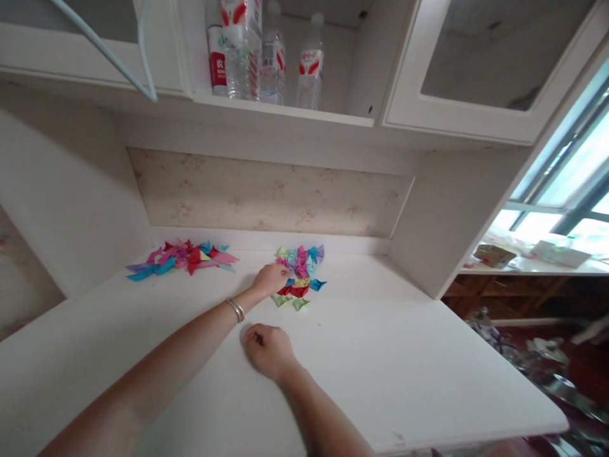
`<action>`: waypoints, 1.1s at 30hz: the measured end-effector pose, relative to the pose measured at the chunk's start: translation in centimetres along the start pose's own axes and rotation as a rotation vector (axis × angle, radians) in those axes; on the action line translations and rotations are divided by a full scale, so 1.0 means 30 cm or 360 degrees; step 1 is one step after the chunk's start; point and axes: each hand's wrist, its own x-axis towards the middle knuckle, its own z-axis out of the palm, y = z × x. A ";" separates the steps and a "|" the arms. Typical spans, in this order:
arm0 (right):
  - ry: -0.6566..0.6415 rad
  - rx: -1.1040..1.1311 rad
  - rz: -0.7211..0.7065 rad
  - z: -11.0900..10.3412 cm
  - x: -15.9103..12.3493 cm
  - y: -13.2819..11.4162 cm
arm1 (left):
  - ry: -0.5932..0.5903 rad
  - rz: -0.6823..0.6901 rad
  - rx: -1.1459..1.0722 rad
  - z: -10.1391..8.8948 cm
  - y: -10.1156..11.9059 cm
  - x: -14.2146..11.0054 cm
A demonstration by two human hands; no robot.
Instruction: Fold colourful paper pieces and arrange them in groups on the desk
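My left hand [270, 280], with a silver bangle at its wrist, reaches to the left edge of a group of small folded paper pieces [301, 261]. Its fingers are pinched together on a purplish-pink folded paper piece [284, 272], mostly hidden by the fingertips. The grouped pieces stand in rough rows, in pink, blue, purple, yellow, red and light green. Nearer to me, my right hand [270, 350] rests on the white desktop [361, 355], curled into a loose fist with nothing showing in it. A loose pile of flatter folded papers [183, 255] lies at the back left.
Above the desk, an open shelf [285, 109] holds several plastic bottles [310, 66] between cabinet doors. A pale cable [104, 47] hangs at upper left. White side panels [451, 209] flank the desk. Beyond its right edge are a cluttered windowsill [537, 257] and shiny objects below.
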 end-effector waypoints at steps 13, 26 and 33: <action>-0.0041 0.0267 0.0194 0.014 0.052 -0.008 | 0.0180 -0.0377 -0.0654 -0.160 -0.456 -0.368; -0.0047 0.0094 0.0078 0.144 0.562 -0.244 | 0.0272 -0.0416 -0.1186 -0.169 -0.506 -0.430; -0.0129 -0.0257 -0.0104 0.281 0.800 -0.389 | 0.0275 -0.0399 -0.1335 -0.175 -0.533 -0.428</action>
